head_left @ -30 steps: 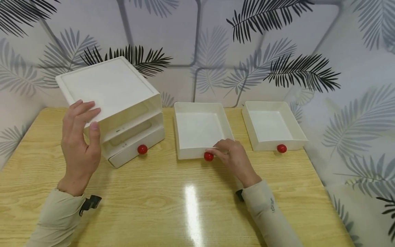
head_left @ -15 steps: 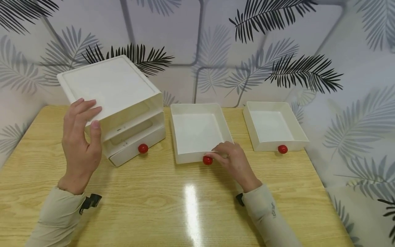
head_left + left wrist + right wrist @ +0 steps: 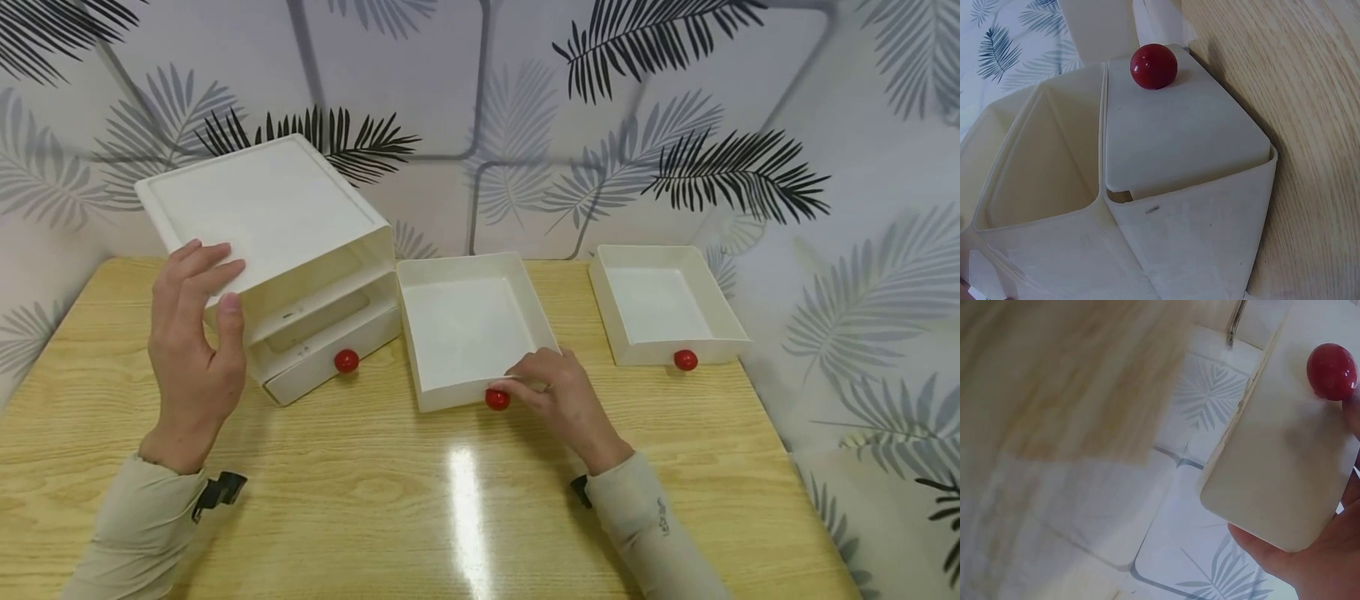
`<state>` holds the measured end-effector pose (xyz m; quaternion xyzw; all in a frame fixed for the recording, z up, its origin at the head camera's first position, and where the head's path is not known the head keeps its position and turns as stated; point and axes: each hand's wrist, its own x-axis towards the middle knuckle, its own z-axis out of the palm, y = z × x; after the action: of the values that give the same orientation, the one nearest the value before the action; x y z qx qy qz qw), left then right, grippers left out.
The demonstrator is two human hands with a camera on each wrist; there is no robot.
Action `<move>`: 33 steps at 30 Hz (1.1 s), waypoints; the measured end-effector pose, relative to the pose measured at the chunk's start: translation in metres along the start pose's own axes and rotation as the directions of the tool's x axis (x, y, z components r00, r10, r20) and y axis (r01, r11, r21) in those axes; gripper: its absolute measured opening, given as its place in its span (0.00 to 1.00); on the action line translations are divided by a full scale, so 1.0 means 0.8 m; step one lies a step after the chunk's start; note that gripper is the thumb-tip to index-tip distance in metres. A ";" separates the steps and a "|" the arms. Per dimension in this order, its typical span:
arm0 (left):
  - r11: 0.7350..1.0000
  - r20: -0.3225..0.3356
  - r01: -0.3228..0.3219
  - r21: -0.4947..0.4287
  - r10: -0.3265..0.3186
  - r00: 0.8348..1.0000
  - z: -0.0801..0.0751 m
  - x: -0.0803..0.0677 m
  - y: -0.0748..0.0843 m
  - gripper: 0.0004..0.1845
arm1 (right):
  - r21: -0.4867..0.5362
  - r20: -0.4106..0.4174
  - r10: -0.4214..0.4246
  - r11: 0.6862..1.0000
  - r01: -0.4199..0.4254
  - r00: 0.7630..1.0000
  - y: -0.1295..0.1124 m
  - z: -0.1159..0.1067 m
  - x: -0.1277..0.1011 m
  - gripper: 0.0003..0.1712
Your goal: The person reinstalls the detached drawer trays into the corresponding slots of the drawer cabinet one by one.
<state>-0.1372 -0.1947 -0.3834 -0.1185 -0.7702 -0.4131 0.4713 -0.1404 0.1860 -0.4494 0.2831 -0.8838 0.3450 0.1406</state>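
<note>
A white drawer cabinet [image 3: 270, 208] stands at the back left of the wooden table [image 3: 375, 500]. My left hand [image 3: 219, 285] holds its front left corner, fingers on the top and thumb on the front. Its upper slots [image 3: 1041, 169] are empty; the bottom drawer [image 3: 1179, 131] with a red knob [image 3: 346, 361] is in place. My right hand [image 3: 525, 385] pinches the front wall of a loose empty drawer [image 3: 465, 321] beside its red knob [image 3: 497, 399]. In the right wrist view that drawer's front [image 3: 1285, 444] and knob [image 3: 1331, 370] fill the frame above my palm.
A second loose empty drawer [image 3: 660, 304] with a red knob [image 3: 685, 359] sits at the back right of the table. A wall with a leaf pattern [image 3: 525, 125] closes the back and the right side. Bare tabletop stretches along the near edge.
My right hand has drawn the middle drawer toward me and to the left, turning its back corner close to the cabinet. The left hand has not moved.
</note>
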 end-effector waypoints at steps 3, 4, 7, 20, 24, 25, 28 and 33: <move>1.000 -0.002 -0.001 -0.002 0.001 1.000 0.000 0.000 0.000 0.22 | -0.010 -0.010 -0.024 1.000 0.024 1.000 -0.002 -0.001 0.000 0.04; 1.000 -0.002 -0.002 -0.003 0.002 1.000 0.001 0.001 0.000 0.22 | -0.013 -0.014 -0.033 0.999 0.033 0.999 -0.002 -0.001 -0.001 0.04; 1.000 -0.007 -0.003 -0.008 0.003 1.000 0.001 0.001 0.001 0.22 | -0.024 -0.027 -0.052 0.998 0.052 0.998 -0.003 -0.002 -0.002 0.04; 1.000 0.008 0.009 0.002 -0.009 1.000 0.000 0.000 -0.003 0.22 | -0.030 -0.041 -0.058 0.998 0.056 0.997 -0.005 -0.007 -0.014 0.04; 1.000 0.009 0.010 -0.002 -0.010 1.000 -0.001 -0.001 -0.003 0.23 | -0.044 -0.052 -0.088 0.995 0.086 0.995 -0.005 -0.007 -0.018 0.04; 1.000 0.008 0.010 -0.003 -0.010 1.000 -0.001 -0.001 -0.002 0.23 | -0.046 -0.055 -0.095 0.995 0.092 0.994 -0.005 -0.008 -0.019 0.04; 1.000 0.008 0.008 -0.005 -0.008 1.000 -0.001 -0.001 -0.002 0.23 | -0.047 -0.063 -0.111 0.993 0.108 0.992 -0.005 -0.008 -0.020 0.04; 1.000 0.011 0.005 -0.006 -0.005 1.000 0.000 0.000 0.000 0.23 | -0.052 -0.074 -0.137 0.990 0.133 0.988 -0.004 -0.008 -0.024 0.04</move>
<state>-0.1372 -0.1950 -0.3835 -0.1203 -0.7717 -0.4158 0.4659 -0.1229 0.1961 -0.4518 0.3254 -0.8642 0.3248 0.2045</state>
